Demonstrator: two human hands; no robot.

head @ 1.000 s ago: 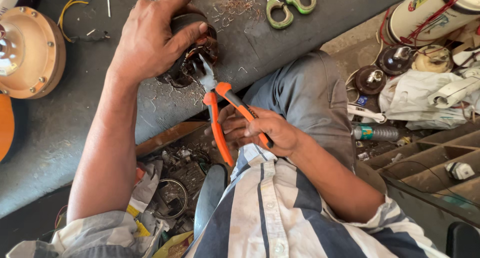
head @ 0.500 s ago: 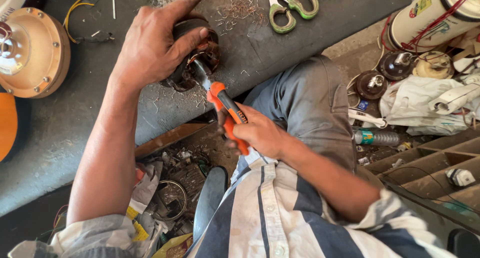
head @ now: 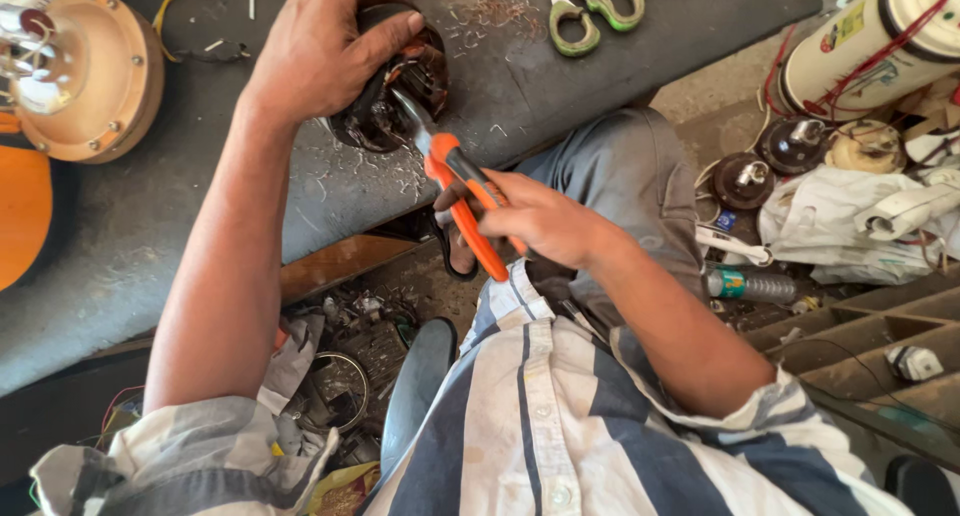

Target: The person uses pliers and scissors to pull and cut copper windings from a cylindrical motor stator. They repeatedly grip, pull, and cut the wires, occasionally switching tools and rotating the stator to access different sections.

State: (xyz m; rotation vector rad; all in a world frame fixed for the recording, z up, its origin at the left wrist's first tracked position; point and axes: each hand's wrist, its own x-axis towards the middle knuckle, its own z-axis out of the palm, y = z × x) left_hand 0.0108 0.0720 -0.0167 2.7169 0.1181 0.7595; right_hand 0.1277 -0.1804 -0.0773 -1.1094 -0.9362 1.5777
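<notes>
The left hand (head: 325,51) clamps the motor core (head: 395,96) down on the bench (head: 560,86), while the right hand (head: 530,216), fist closed on orange pliers (head: 455,191), aims their long axis up-left into it.

Orange-handled pliers (head: 462,198) within curled fingers (head: 500,204); dark motor winding (head: 392,94) under spread fingers; green-handled scissors (head: 592,6) beyond; blue-and-white striped shirt (head: 560,416) below.

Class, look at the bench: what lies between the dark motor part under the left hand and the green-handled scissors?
Head view: only metal shavings on the grey bench between motor part and scissors.
</notes>
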